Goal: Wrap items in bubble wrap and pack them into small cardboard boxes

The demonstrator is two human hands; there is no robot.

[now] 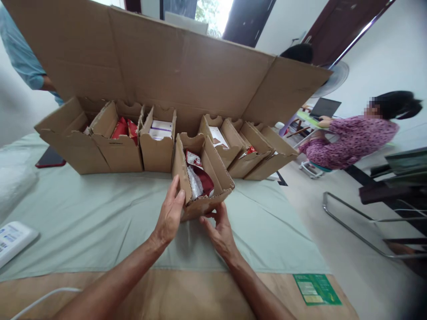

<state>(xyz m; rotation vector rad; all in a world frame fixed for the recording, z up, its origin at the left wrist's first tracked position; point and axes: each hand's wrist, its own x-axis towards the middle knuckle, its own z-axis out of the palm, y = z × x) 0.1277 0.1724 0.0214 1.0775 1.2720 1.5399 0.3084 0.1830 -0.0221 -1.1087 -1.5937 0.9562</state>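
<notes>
Jutting from a row of cardboard bins, a single bin is grasped by both grips over the pale green cloth of the table. Whether its base is raised or resting cannot be told; the underside is hidden. Inside, a dark red packet is partly masked by clear wrap, its print unreadable. Contents of the right-hand bins are only glimpsed. At left, a blue sleeve is cut off by the frame and the upright cardboard sheet; a white device is cropped by the left edge.

Long axis: run from the gap in the row toward the camera, near end angled slightly right, mouth facing up.

Left grip: fingers laid against the left wall, pointed upward, thumb by the near corner. Right grip: set low at the near end, fingers bent, some tips hidden. Both forearms are angled inward from the lower edge.
</notes>
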